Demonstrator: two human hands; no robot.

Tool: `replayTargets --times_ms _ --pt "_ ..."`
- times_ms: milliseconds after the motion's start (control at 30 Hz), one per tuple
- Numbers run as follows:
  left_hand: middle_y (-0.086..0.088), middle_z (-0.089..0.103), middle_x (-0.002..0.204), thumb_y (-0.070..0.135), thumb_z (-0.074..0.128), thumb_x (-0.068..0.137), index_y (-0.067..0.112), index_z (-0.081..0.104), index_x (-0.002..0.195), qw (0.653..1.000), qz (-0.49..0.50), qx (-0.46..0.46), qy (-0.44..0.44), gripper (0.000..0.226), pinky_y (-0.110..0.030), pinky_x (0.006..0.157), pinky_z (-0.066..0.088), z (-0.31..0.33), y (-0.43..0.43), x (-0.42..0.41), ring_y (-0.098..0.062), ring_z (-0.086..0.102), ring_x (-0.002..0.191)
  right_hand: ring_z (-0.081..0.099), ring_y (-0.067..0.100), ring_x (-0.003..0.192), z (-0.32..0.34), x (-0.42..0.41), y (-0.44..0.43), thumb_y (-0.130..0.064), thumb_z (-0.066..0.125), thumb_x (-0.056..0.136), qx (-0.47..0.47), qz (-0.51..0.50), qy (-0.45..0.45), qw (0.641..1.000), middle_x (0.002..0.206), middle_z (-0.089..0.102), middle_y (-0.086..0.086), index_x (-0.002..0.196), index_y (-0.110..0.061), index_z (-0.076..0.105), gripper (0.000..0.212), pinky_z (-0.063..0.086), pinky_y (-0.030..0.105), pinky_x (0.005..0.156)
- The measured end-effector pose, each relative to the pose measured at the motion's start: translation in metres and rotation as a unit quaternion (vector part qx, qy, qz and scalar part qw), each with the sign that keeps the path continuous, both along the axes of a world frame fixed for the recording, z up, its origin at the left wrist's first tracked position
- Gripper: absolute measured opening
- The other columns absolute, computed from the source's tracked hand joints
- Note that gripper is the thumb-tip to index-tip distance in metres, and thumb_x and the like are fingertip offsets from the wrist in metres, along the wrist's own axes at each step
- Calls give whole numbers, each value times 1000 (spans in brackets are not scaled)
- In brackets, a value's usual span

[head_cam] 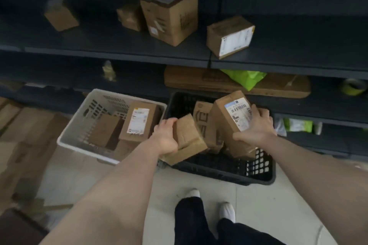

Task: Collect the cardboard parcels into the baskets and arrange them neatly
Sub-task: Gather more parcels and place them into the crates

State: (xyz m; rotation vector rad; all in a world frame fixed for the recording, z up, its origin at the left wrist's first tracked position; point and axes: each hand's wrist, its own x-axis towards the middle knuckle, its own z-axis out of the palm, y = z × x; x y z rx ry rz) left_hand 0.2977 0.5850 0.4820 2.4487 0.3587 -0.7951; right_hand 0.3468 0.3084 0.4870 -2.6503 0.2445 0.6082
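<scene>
Two baskets stand on the floor under the shelves: a white basket (pixel 79 125) on the left and a black basket (pixel 256 173) on the right. My left hand (pixel 166 138) grips a plain cardboard parcel (pixel 189 139) over the black basket's left rim. My right hand (pixel 256 125) holds a tall labelled parcel (pixel 229 121), tilted, inside the black basket. Another printed parcel (pixel 201 119) stands between them. The white basket holds a labelled parcel (pixel 139 120) and a plain one (pixel 104 130). More parcels sit on the upper shelf: a big box (pixel 171 16), a labelled box (pixel 229 37), and small boxes (pixel 60 16), (pixel 129 16).
Dark shelving (pixel 119 53) runs across the view. A flat cardboard piece (pixel 199 79), a green bag (pixel 245 77) and a tape roll (pixel 353 86) lie on the lower shelf. Flattened cardboard (pixel 23 145) covers the floor at left. My feet (pixel 211 203) stand near the black basket.
</scene>
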Motion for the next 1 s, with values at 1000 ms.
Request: replayTargets --times_ms 1000 --pt "-4 19 161 17 80 76 34 9 156 930 -345 85 93 109 -46 109 41 -65 -39 63 -30 31 141 27 27 138 -26 -36 -17 -46 81 58 -81 -53 34 995 146 26 4 153 -23 9 121 12 63 114"
